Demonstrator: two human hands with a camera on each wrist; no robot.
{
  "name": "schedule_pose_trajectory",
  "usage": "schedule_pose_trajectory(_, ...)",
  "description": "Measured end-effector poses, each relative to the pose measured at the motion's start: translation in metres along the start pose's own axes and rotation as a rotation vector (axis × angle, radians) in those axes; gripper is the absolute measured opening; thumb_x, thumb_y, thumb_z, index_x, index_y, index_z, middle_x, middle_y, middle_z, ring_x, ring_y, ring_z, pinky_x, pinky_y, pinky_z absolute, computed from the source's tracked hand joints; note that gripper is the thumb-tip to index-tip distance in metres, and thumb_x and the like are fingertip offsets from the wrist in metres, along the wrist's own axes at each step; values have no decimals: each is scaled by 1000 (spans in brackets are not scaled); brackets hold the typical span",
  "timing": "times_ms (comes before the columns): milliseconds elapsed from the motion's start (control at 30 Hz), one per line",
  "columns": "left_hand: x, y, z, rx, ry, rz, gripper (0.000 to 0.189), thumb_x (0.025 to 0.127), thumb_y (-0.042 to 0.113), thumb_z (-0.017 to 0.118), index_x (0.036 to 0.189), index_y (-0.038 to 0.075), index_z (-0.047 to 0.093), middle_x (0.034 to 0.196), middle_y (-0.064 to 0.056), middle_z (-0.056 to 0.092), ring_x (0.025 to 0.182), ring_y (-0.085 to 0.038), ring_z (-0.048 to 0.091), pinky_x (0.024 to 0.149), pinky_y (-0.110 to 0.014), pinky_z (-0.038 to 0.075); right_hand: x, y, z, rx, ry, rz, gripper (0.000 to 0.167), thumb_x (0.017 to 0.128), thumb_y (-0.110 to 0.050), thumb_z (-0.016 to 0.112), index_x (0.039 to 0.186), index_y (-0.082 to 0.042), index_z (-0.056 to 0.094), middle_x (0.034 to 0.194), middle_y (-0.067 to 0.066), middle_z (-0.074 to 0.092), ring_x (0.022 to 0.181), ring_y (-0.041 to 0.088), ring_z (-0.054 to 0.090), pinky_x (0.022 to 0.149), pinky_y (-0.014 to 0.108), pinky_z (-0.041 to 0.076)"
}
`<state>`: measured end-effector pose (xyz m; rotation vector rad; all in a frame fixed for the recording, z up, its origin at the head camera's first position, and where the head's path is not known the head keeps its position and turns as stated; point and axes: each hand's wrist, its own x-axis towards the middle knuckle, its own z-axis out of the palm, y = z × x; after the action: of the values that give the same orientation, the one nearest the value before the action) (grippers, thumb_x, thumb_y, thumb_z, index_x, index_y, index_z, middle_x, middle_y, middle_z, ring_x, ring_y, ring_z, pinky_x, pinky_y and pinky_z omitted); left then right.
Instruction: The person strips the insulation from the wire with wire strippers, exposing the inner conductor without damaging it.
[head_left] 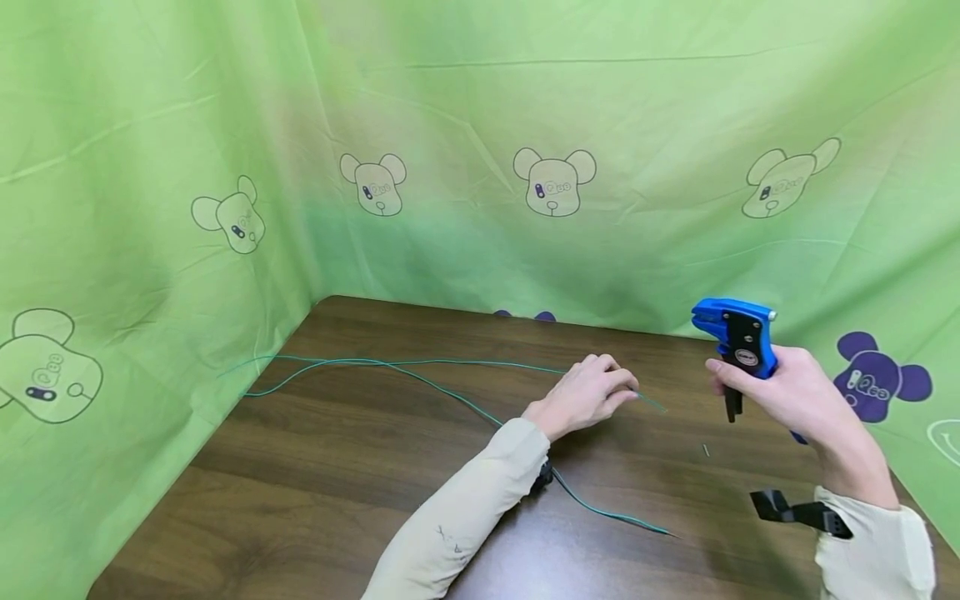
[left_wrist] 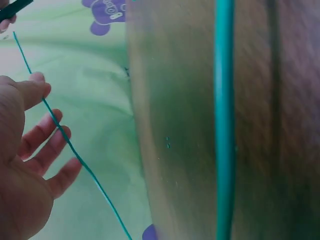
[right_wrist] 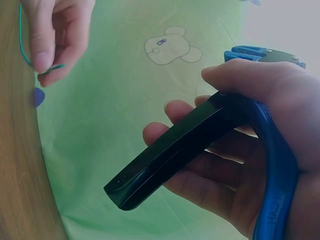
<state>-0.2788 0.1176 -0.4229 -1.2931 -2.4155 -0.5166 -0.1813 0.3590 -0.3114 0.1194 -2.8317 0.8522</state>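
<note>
My left hand (head_left: 587, 393) pinches a thin green wire (head_left: 480, 362) between thumb and index finger, close to one end. A short tip of that wire (left_wrist: 22, 54) sticks out past the fingertips, while the other fingers are spread along it in the left wrist view. My right hand (head_left: 798, 396) holds a blue and black wire stripper (head_left: 742, 337) raised at the right, its jaws pointing left. In the right wrist view the black handle (right_wrist: 165, 155) crosses the curled fingers. A gap separates the stripper from the wire's tip.
Another stretch of green wire (head_left: 607, 514) passes under my left forearm to a thin bare-looking end near the front. A tiny cut piece (head_left: 706, 450) lies on the brown wooden table (head_left: 315, 483). Green printed cloth (head_left: 465, 117) hangs around the table's left, back and right.
</note>
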Motion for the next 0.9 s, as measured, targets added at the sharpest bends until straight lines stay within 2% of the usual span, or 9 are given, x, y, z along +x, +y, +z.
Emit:
schedule_pose_trajectory(167,-1,2,1,-48,111,53,21,100,34,55,111,27,71,107,10,63,98,-6,55,88,-16,41,0,0,0,3,-4,8,33,95,-41,62,95,-10,75,77,-6,75,77,-15,57,63,18,38)
schedule_pose_trajectory(300,-1,4,0,-89,162,55,21,101,33,54,111,25,70,107,10,62,99,-3,55,90,-12,40,0,1,-1,4,-2,13,34,95,-41,62,96,-10,75,78,-5,76,77,-16,57,63,17,38)
schedule_pose_trajectory(500,0,14,-6,-150,264,61,18,100,28,57,109,21,70,101,10,63,89,1,56,82,-6,41,-1,-1,-1,17,4,16,35,95,-41,63,98,-8,74,79,-3,76,78,-16,57,64,17,38)
schedule_pose_trajectory(667,1,23,-9,-154,322,74,18,101,25,55,109,18,69,97,10,63,79,3,54,74,-5,42,-2,-1,-1,14,12,10,35,94,-40,63,99,-7,74,78,-4,76,77,-17,56,64,16,38)
schedule_pose_trajectory(767,2,29,-12,-154,354,77,18,102,23,53,110,16,68,97,10,65,79,3,57,74,-6,44,-2,-1,-1,14,16,7,35,94,-40,63,99,-7,74,78,-5,76,77,-17,56,64,17,38)
schedule_pose_trajectory(900,2,36,-21,-172,366,70,18,102,21,51,110,14,66,98,8,68,81,1,60,77,-7,46,-2,-1,-1,22,19,3,34,94,-39,64,99,-8,74,77,-5,76,77,-16,57,64,17,38)
